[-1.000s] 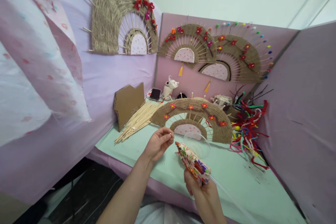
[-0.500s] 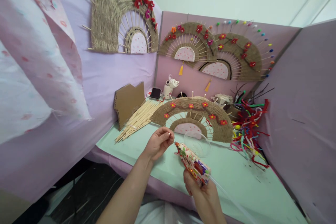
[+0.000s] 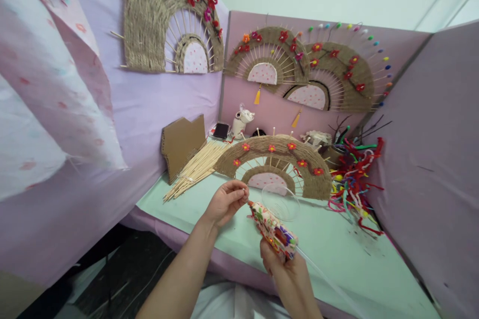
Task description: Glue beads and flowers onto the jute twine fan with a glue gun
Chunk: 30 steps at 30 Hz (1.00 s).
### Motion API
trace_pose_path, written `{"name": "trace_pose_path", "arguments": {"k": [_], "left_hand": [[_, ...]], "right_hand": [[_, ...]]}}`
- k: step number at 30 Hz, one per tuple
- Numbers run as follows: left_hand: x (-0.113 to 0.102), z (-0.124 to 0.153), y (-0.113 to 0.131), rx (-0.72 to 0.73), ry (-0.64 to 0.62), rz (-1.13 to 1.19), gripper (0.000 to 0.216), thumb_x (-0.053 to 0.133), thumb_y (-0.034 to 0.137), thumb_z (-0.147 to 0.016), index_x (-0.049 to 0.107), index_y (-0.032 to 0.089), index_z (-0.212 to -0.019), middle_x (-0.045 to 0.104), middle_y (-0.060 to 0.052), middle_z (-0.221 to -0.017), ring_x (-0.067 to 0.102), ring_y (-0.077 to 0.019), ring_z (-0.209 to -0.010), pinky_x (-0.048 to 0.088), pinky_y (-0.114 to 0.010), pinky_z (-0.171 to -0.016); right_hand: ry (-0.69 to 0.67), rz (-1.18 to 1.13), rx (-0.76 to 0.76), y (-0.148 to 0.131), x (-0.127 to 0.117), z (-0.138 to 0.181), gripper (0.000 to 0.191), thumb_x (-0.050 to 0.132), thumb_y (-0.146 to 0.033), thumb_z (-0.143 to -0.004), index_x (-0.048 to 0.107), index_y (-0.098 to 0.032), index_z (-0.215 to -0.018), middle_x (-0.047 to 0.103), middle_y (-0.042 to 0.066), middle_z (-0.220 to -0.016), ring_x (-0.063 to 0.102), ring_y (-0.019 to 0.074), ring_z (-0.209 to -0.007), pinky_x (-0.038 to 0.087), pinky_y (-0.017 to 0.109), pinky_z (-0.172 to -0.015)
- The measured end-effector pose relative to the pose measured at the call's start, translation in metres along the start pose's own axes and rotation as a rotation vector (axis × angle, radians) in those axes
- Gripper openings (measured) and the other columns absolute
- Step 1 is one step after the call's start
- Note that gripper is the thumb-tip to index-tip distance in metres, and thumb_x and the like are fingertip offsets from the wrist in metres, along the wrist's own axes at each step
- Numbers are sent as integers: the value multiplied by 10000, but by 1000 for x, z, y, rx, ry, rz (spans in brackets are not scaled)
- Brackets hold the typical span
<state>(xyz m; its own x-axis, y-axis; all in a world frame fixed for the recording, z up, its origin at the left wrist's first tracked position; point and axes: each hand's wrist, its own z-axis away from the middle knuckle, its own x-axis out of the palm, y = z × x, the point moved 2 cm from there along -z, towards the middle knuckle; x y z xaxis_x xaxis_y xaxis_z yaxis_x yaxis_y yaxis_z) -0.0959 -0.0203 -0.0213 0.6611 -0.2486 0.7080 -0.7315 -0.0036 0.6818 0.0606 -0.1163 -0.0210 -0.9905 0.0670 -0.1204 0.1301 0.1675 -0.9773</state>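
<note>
My right hand (image 3: pixel 286 271) grips a glue gun (image 3: pixel 272 231) with a flowered pattern, its nozzle pointing up and left. My left hand (image 3: pixel 224 203) is pinched shut just left of the nozzle, fingertips together on something too small to make out. Both hands hover above the mint green table (image 3: pixel 337 254). Right behind them lies a clear plastic dish (image 3: pixel 280 202), and behind that a woven jute fan with red flowers (image 3: pixel 275 164) rests on the table. A clear glue stick or cord runs from the back of the gun toward the lower right.
A bundle of bamboo sticks (image 3: pixel 196 169) and a cardboard piece (image 3: pixel 182 144) lie at the table's left. Coloured pipe cleaners (image 3: pixel 354 174) pile up at the right. A small white figurine (image 3: pixel 239 122) stands at the back. Finished fans (image 3: pixel 299 67) hang on the purple walls.
Both hands and the glue gun have stayed nearly in place; the nozzle has drawn slightly closer to my left fingertips. The view has tilted a little upward.
</note>
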Motion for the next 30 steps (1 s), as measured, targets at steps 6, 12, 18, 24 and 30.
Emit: {"name": "trace_pose_path", "arguments": {"k": [6, 12, 18, 24, 30], "left_hand": [[-1, 0, -1, -16, 60, 1, 201, 825, 221, -592, 689, 126, -707, 642, -23, -662, 555, -78, -598, 437, -188, -570], [0, 1, 0, -24, 79, -15, 206, 822, 183, -576, 675, 124, -708, 634, -17, -650, 548, -74, -583, 433, -185, -560], [1, 1, 1, -24, 4, -28, 197, 793, 192, -635, 628, 138, -731, 594, 7, -653, 522, -63, -587, 413, -179, -573], [5, 1, 2, 1, -53, -51, 240, 802, 274, -643, 612, 134, -687, 565, -4, -657, 494, -79, -615, 384, -195, -593], [12, 1, 2, 60, -69, -103, 302, 820, 349, -610, 625, 122, -642, 562, -34, -716, 486, -104, -681, 360, -221, -639]], "right_hand": [[5, 0, 55, -1, 0, 1, 397, 618, -567, -755, 645, -171, -742, 390, -46, -480, 351, 125, -475, 356, 258, -485], [15, 5, 66, -1, 0, 1, 401, 634, -572, -739, 668, -173, -758, 423, -30, -465, 401, 143, -477, 370, 260, -473], [13, 12, 65, -2, -1, 1, 391, 640, -568, -734, 638, -182, -676, 420, -28, -456, 416, 145, -486, 378, 260, -483], [7, 7, 62, -2, 0, 1, 405, 628, -575, -740, 599, -188, -625, 409, -30, -466, 381, 131, -477, 361, 253, -467], [36, 20, 60, -2, 0, 0, 424, 620, -598, -729, 653, -175, -736, 420, -31, -477, 377, 135, -477, 355, 252, -454]]}}
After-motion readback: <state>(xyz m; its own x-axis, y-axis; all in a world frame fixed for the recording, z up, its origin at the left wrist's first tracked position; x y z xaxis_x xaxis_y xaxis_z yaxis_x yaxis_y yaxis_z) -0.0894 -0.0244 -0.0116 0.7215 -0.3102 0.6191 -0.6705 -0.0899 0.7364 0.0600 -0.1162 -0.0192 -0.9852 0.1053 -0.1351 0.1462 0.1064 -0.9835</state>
